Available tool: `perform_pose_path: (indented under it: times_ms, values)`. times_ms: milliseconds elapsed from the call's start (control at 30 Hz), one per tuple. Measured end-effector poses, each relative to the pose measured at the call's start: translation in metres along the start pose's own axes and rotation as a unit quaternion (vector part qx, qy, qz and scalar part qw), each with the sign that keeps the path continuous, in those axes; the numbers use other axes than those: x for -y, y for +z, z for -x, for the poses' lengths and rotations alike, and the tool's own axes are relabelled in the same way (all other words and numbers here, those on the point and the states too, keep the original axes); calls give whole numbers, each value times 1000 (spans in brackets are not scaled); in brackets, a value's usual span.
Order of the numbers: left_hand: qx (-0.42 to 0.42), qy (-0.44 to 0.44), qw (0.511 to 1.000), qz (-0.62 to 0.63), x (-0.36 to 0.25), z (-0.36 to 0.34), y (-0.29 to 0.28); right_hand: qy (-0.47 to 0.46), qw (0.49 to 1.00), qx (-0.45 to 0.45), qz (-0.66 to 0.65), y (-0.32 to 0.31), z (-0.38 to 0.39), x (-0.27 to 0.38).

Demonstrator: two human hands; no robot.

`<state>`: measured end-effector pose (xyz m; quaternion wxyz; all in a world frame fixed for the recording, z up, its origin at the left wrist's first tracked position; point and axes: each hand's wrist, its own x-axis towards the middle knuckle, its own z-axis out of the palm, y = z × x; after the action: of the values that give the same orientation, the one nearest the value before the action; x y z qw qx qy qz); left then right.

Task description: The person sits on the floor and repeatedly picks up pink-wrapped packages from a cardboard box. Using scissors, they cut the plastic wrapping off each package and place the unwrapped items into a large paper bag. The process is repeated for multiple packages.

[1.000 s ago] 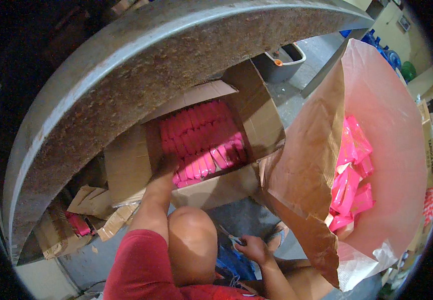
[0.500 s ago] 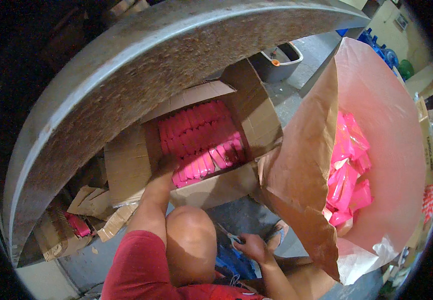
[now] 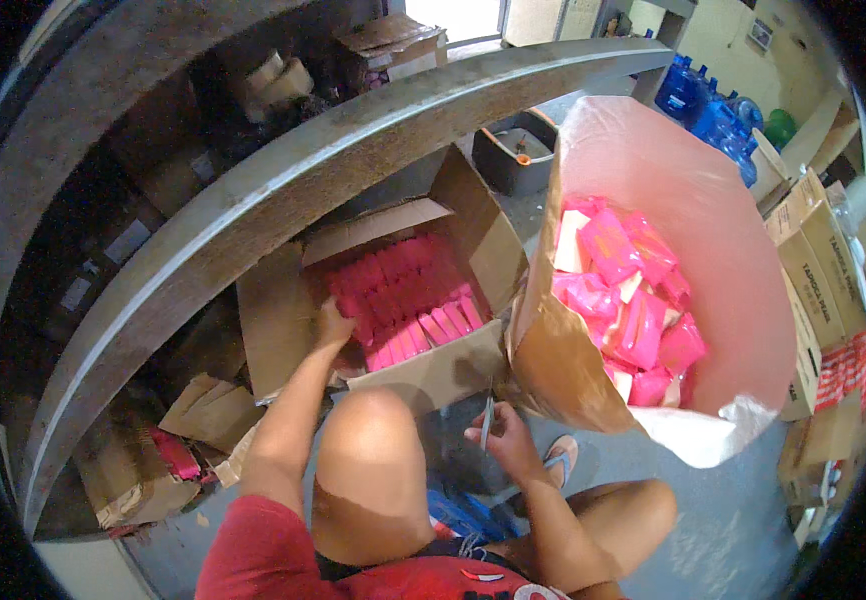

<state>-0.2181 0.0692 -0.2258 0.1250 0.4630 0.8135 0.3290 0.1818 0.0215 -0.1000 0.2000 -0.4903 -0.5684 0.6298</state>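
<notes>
My left hand (image 3: 334, 326) reaches into an open cardboard box (image 3: 423, 372), its fingers curled against the left end of the rows of pink packets (image 3: 408, 275). Those packets stand packed on edge. Between my knees and the box, my right hand (image 3: 505, 440) is closed round a slim pointed metal tool (image 3: 488, 422), its tip upward; its exact kind is unclear. To the right stands a large brown paper sack (image 3: 543, 350) with a pale lining, its mouth wide open. Loose pink packets (image 3: 638, 300) lie jumbled inside it.
A rusty metal beam (image 3: 283, 190) curves across above the box. Torn cardboard with a pink packet (image 3: 178, 455) lies at left. A dark bin (image 3: 515, 155) and blue water jugs (image 3: 708, 105) stand at the back. Stacked cartons (image 3: 818, 270) line the right side.
The view has shifted, showing more of the sack and room. My left hand has come up at the packets' left end. My right hand has lifted, its tool now pointing upward.
</notes>
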Motion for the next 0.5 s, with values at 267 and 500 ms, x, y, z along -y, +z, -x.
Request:
perform_pose_path:
  times_ms: [267,500]
  values:
    - [260,47,903,338,-202,93,-177,-41,957,54,-281,15,27,24]
    - [581,61,759,289,-228,136,-123,-49,941,88,-323,20,39,11]
